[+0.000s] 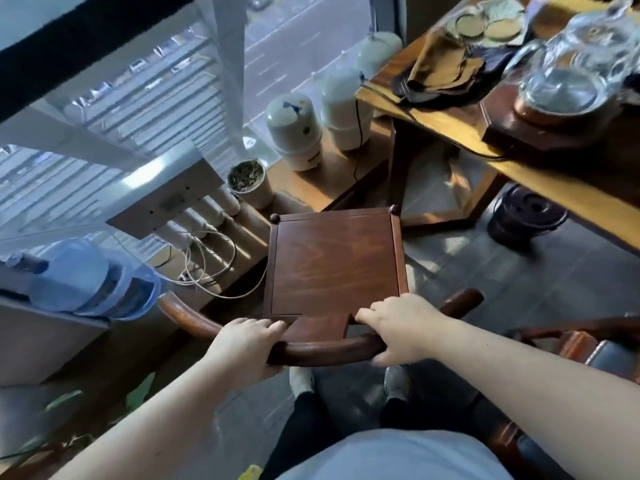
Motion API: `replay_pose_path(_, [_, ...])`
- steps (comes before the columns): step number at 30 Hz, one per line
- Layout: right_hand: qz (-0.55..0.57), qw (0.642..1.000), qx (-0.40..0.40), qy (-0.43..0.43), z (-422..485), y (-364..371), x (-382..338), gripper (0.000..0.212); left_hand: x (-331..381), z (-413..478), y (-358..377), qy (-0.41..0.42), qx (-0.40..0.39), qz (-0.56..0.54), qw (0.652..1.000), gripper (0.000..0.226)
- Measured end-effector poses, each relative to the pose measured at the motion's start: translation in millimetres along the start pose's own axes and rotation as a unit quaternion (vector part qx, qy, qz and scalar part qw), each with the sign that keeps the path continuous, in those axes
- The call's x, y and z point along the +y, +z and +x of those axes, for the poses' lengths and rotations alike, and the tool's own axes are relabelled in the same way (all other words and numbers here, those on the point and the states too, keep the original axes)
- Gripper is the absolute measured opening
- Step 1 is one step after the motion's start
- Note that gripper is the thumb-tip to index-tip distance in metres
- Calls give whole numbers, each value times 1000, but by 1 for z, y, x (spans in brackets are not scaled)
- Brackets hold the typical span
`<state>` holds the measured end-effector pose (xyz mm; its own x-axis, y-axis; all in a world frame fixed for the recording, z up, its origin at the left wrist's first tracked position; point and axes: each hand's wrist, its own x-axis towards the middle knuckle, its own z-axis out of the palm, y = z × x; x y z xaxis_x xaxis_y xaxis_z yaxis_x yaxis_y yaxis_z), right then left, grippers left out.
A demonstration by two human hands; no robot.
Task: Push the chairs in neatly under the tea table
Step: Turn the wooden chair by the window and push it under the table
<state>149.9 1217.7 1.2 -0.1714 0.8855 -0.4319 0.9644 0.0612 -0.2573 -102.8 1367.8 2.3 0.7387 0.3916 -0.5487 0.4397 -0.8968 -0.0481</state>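
We grip the curved back rail (325, 348) of the wooden chair (334, 261) with our left hand (247, 344) and right hand (403, 327). At frame centre, it stands wholly clear of the tabletop (450, 123) at upper right; pushing in remains.

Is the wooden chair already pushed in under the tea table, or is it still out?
Out. The chair seat lies fully uncovered, left of the tea table edge.

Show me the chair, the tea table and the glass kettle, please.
chair (332, 258): head view, middle of the wooden seat.
tea table (433, 112): head view, bare top near its corner.
glass kettle (561, 88): head view, its clear body.
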Motion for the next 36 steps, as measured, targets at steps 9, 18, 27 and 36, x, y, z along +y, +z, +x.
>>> replay_pose_path(9, [14, 983, -148, 111, 17, -1, -12, 18, -40, 19, 19, 82, -27, 34, 996, 30])
replay_pose_path(18, [26, 971, -153, 180, 22, 3, -22, 23, -49, 24, 18, 149, -33, -1, 988, 17])
replay_pose_path(27, [64, 973, -97, 198, -4, 35, -55, 14, -53, 25, 15, 187, -45, 69, 979, 17])
replay_pose_path(36, [118, 957, -108, 243, -15, 39, -82, 15, -55, 35, 2, 255, -42, 124, 958, 16])
